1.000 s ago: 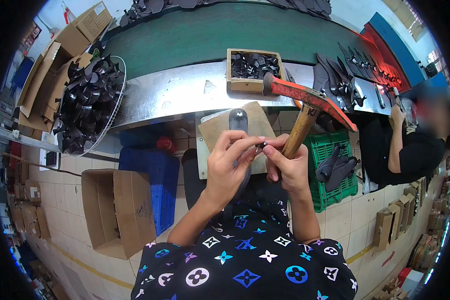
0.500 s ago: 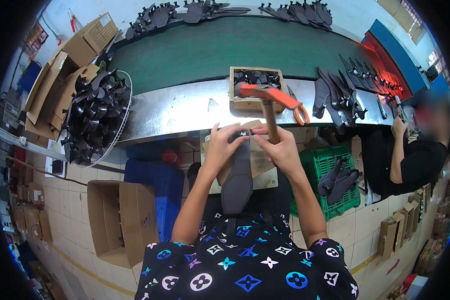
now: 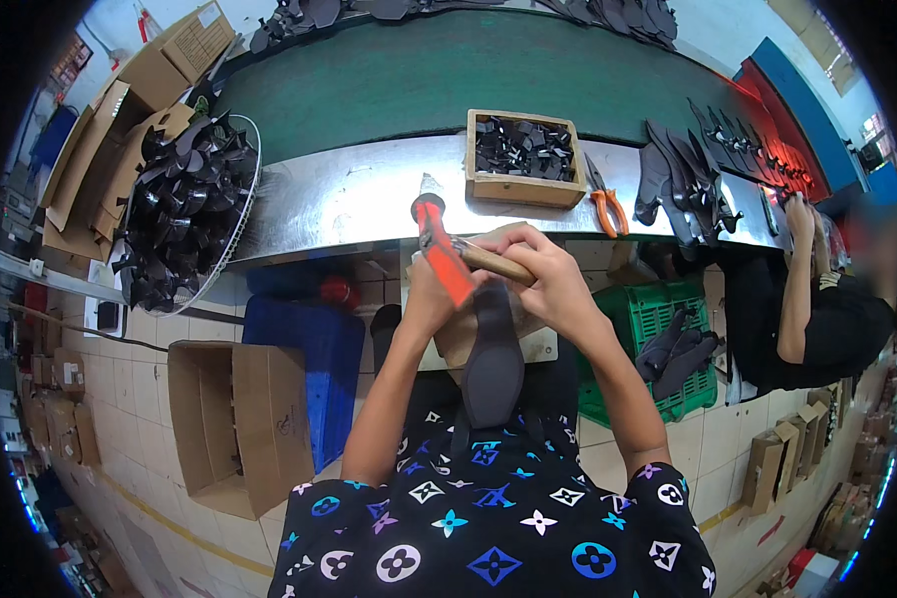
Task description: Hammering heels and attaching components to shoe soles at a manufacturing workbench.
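A dark grey shoe sole (image 3: 493,374) lies lengthwise in front of me, its wide end toward my body. At its narrow far end, my left hand (image 3: 430,304) is closed on the sole, with most of its fingers hidden behind the hammer head. My right hand (image 3: 558,289) grips the wooden handle of a hammer (image 3: 448,261), whose orange-red head crosses over my left hand. Under the sole is a tan block (image 3: 455,341), resting on a pale plate (image 3: 540,348). Whatever small part sits at the sole's far end is hidden by my hands.
On the metal bench edge (image 3: 349,199) stand a wooden box (image 3: 528,189) of small black pieces, orange-handled pliers (image 3: 608,211) and dark soles (image 3: 658,179). A basket of black heels (image 3: 184,214) is at left. A green crate (image 3: 668,309) and a co-worker (image 3: 837,309) are at right.
The hammer has swung left and down, its head now over my left hand. My right hand has shifted its fingers onto the handle. The view has tilted slightly, uncovering the wooden box.
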Tool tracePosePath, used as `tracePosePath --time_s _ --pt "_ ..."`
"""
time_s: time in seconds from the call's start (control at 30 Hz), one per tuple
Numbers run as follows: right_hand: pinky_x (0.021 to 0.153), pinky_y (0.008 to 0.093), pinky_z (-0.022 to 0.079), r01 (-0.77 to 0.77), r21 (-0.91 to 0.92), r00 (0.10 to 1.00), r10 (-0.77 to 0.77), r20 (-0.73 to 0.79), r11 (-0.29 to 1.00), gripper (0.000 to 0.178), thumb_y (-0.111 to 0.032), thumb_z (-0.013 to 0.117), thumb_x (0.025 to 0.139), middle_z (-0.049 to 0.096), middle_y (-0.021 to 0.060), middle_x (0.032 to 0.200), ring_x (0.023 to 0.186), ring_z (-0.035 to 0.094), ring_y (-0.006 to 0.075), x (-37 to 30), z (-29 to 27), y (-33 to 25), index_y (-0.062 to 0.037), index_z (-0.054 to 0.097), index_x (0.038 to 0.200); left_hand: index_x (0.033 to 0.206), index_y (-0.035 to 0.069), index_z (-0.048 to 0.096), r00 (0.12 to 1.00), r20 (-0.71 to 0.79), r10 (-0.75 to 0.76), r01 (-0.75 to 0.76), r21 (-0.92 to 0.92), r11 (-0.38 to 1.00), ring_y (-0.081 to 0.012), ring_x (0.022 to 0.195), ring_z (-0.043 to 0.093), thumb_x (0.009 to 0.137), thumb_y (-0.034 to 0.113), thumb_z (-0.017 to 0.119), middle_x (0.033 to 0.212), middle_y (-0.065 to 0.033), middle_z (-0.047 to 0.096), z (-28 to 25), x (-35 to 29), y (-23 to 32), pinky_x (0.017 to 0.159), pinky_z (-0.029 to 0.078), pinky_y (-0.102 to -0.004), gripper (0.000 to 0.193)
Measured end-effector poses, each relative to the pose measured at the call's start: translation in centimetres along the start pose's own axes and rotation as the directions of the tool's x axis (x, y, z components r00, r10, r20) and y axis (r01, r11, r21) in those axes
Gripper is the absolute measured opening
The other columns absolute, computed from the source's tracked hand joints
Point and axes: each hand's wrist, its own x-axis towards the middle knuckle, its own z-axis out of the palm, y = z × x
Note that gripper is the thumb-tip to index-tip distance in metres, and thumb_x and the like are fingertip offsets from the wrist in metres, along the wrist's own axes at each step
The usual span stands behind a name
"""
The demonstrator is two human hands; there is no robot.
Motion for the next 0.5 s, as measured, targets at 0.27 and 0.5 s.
tracePosePath --time_s 0.27,0.5 --pt "0.076 0.0355 0.052 -0.286 0.165 0.931 0.315 -0.184 0.944 0.035 -0.010 0.063 0.096 0.067 0.0197 0.099 0.087 0.068 0.0301 -4.4 -2.3 -5.4 0.0025 0.055 0.128 0.102 0.002 0.076 0.991 0.096 -0.090 0.105 -0.168 0.980 -0.0089 0.083 0.066 0.078 0.003 0.077 0.092 -0.0051 0.075 0.2 0.5 0.5 0.075 0.053 -0.0244 0.024" --pt "0.079 0.0358 0.053 -0.209 -0.075 0.950 0.184 -0.252 0.975 0.033 -0.005 0.060 0.096 0.065 0.0271 0.107 0.090 0.066 0.0410 -8.1 -0.9 -5.5 0.0066 0.055 0.126 0.099 0.002 0.077 0.994 0.081 -0.080 0.090 -0.134 0.987 -0.0084 0.085 0.066 0.077 0.007 0.079 0.093 -0.0053 0.075 0.1 0.5 2.1 0.077 0.053 -0.0247 0.023"
